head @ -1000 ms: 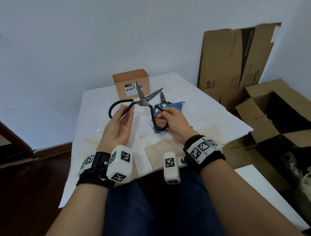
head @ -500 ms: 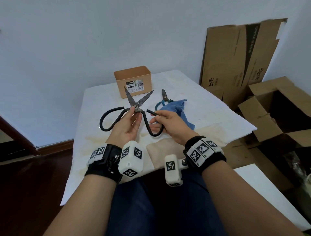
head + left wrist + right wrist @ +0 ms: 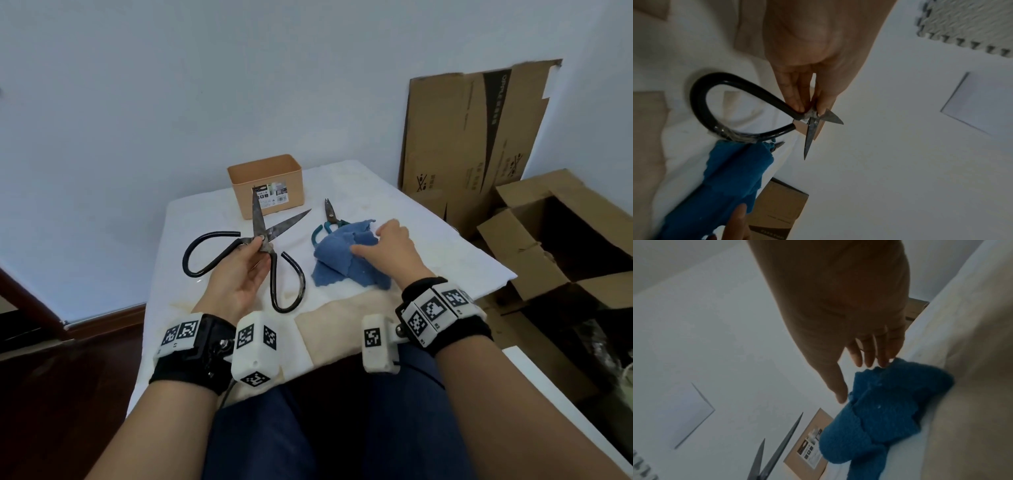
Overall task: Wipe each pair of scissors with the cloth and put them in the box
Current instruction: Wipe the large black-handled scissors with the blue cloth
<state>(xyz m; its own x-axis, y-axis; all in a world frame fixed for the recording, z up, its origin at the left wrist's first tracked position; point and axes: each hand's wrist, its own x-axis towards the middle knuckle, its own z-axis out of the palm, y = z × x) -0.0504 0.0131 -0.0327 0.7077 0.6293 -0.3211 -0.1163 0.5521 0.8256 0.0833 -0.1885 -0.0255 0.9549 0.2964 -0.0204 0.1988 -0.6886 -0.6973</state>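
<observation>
My left hand [image 3: 248, 263] pinches the large black-handled scissors [image 3: 274, 233] at the pivot and holds them above the table, blades spread apart and pointing away. In the left wrist view the fingertips [image 3: 799, 105] press that pivot on the scissors [image 3: 812, 128]. My right hand [image 3: 383, 246] hovers with straight fingers over the crumpled blue cloth [image 3: 342, 260], its fingertips [image 3: 882, 360] just touching the cloth [image 3: 885, 410]. Small teal-handled scissors [image 3: 330, 216] lie partly under the cloth's far edge. The tan box [image 3: 267, 185] stands at the back of the table.
The small table [image 3: 445, 246] is covered in white fabric with a beige patch near me. Flattened cardboard [image 3: 472, 137] leans on the wall at right, and an open cardboard carton [image 3: 565, 240] sits on the floor beside the table.
My right hand let go of the scissors' handle and moved right onto the blue cloth. The left hand now holds the large scissors alone, at the pivot.
</observation>
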